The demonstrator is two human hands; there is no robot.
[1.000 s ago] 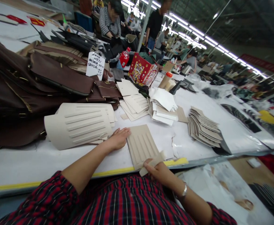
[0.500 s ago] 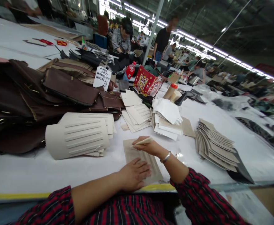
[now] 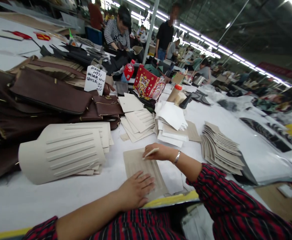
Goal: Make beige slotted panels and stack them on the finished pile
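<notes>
A flat grey-beige panel (image 3: 133,161) with lengthwise ridges lies on the white table at the front edge. My left hand (image 3: 136,190) rests flat on its lower part, fingers spread. Over the panel's upper part, my right hand (image 3: 158,152) is closed around a small, thin cream-coloured piece (image 3: 151,152) and touches the surface, as far as I can tell. The fingers partly hide that piece. To the left sits a stack of cream ribbed panels (image 3: 71,151), the top one curling up. On the right stands a fanned stack of grey-beige panels (image 3: 220,148).
Dark brown leather bags (image 3: 51,90) pile up at the left, with a handwritten card (image 3: 95,80) by them. Beyond the panel lie white sheets (image 3: 172,115), a red patterned box (image 3: 148,81) and a red-labelled bottle (image 3: 129,70). Co-workers (image 3: 117,31) are further back.
The view has shifted, so most things appear further left. My right hand still grips the thin piece at the panel's upper part, and my left hand stays flat on the panel.
</notes>
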